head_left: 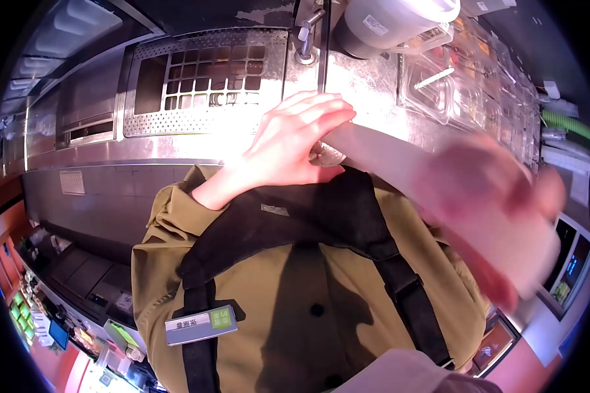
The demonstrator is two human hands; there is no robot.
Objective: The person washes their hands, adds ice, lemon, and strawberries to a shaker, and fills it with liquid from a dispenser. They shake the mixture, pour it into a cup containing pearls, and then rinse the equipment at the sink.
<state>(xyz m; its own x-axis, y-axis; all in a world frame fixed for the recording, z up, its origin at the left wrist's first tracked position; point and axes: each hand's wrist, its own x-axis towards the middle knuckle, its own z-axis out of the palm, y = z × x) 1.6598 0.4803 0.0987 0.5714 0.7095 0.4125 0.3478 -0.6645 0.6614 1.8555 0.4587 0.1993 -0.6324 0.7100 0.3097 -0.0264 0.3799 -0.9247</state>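
Observation:
My left hand (295,141) is above the counter edge in front of my apron, its fingers and thumb curled around something small, crinkled and shiny (328,155) that I cannot make out. Its fingertips are close to one end of a long, whitish, translucent sleeve-like thing (387,154). My right hand (485,177), smeared by motion, is closed around the other part of this long thing, which slants down to the right. What is inside it, if anything, does not show.
A metal counter holds a perforated drain panel with a grid (206,78) and a tap (305,42). A large tub (380,23) and several clear food containers (465,85) stand to the right. A green ribbed stack (570,124) is at the far right.

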